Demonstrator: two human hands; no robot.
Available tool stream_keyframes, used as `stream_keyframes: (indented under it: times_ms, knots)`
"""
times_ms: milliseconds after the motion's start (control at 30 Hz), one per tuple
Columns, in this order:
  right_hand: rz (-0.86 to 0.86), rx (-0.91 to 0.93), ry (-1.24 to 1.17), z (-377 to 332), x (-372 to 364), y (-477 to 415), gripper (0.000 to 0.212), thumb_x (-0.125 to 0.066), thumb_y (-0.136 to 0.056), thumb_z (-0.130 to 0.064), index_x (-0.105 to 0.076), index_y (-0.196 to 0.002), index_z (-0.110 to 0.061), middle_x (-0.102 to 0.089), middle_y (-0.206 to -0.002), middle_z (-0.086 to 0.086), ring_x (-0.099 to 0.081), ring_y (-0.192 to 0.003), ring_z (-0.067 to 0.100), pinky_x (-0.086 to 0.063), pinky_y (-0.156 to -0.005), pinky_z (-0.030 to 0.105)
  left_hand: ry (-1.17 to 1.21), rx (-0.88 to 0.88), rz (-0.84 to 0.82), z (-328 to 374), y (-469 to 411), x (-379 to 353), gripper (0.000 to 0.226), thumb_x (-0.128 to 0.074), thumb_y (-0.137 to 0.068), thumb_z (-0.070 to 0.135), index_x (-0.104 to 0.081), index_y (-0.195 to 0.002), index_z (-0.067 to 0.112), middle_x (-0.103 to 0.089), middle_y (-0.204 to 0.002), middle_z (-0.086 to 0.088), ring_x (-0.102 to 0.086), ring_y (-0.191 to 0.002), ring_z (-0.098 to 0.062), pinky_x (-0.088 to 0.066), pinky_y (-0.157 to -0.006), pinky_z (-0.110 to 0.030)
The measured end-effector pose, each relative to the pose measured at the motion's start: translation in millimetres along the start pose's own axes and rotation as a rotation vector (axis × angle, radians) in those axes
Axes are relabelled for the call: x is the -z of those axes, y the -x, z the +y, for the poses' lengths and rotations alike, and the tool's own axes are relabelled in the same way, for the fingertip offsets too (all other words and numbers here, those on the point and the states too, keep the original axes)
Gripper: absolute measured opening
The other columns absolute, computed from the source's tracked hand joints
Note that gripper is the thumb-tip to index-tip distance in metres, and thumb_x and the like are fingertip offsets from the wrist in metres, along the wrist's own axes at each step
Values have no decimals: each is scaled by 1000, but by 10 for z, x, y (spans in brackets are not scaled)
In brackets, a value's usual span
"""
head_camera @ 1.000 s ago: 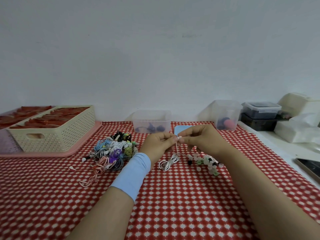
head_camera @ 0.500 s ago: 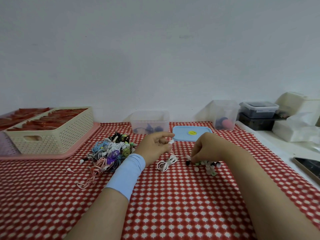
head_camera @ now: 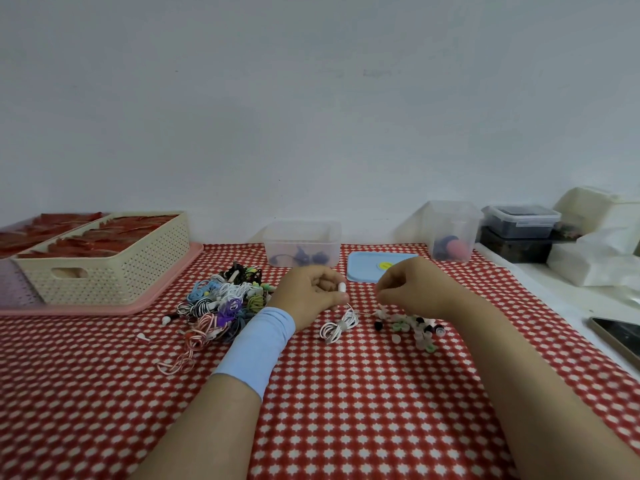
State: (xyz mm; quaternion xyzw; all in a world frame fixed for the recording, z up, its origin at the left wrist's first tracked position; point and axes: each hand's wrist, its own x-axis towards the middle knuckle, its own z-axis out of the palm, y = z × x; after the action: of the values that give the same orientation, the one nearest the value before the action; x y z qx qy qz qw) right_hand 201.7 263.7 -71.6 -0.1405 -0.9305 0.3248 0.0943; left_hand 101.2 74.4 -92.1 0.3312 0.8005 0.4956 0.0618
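Note:
My left hand, with a light blue wristband, pinches a white earbud whose coiled white cable lies on the red checked cloth just below it. My right hand hovers with curled fingertips over a small heap of ear tips in white, green and black; whether it pinches one is hidden by the fingers. A pile of bundled coloured earphones lies left of my left hand.
A clear tub holding dark earphones stands behind the hands, a blue lid beside it. Another clear tub is at back right. A cream basket on a pink tray sits left. A phone lies at the right edge.
Both hands were together pinching the earbud a second ago. My right hand has dropped away to the ear tip heap, and my left hand keeps the earbud.

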Motion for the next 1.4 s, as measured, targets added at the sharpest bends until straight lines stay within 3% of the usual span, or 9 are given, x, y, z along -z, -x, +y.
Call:
stream_keyframes:
  times_ms: [267,367,500,600,700,900,1067,1200,1400]
  knots:
    - [44,-33,-122,-22,-65,-7,20,-69,-94,-30,-79,-81,-19,-69,-60,-15,-52,-44,-2,-44,-51,17,-93,-1,10,-58,-25,16,17,-83,-76,18,-75,-90,23,-72,-77,7,-68,-64,-7,-56,-74,-21]
    - [33,-33,-145,-12,-63,-7,9,-73,-90,-26,-81,-89,-21,-75,-78,-14,-58,-52,-5,-45,-52,13,-198,-15,30,-85,-60,24,17,-83,-76,27,-76,-91,24,-70,-80,13,-64,-73,-1,-54,-79,-21]
    - [59,-23,-168,10,-40,-23,8,-75,-87,-13,-82,-88,-18,-75,-82,-12,-57,-47,-7,-49,-53,15,-479,5,-24,-63,-86,23,28,-66,-85,50,-73,-107,34,-69,-114,12,-61,-106,-8,-49,-97,-34]
    - [86,-31,-194,37,-35,-42,9,-75,-87,-11,-82,-86,-17,-76,-82,-11,-53,-42,-6,-49,-54,19,-674,-108,26,10,-91,-47,36,-54,-92,48,-64,-125,37,-57,-138,5,-46,-128,-20,-37,-110,-40]
    - [129,-19,-207,63,-45,-66,9,-74,-90,-13,-81,-91,-18,-73,-76,-10,-52,-42,-11,-44,-57,15,-668,-283,33,127,-104,-195,28,-52,-96,41,-70,-118,33,-64,-125,7,-47,-120,-19,-37,-105,-38]
    - [152,-24,-164,95,-60,-93,12,-72,-91,-13,-80,-99,-16,-71,-82,-10,-52,-46,-15,-42,-63,15,-702,-246,-240,144,-160,-443,24,-56,-94,42,-75,-108,36,-69,-110,6,-56,-105,-20,-45,-96,-38]
    - [142,-45,-252,66,-59,-65,7,-75,-89,-16,-81,-91,-20,-75,-86,-12,-60,-57,-1,-52,-62,17,-444,-166,-232,87,-142,-376,19,-69,-87,39,-77,-102,30,-72,-102,11,-61,-95,-8,-48,-89,-27]
    - [120,-56,-531,-9,-35,-6,7,-74,-91,-19,-79,-93,-15,-76,-86,-5,-56,-51,8,-42,-44,19,-71,-2,-65,40,-99,-273,16,-73,-85,29,-75,-99,23,-75,-96,9,-67,-91,-4,-50,-88,-21]
    - [-75,-112,-837,-59,-46,-12,11,-71,-91,-19,-82,-95,-17,-74,-94,4,-49,-61,14,-31,-42,20,344,60,-13,21,-35,-194,21,-70,-89,22,-74,-109,17,-77,-89,7,-69,-88,1,-47,-79,-10]
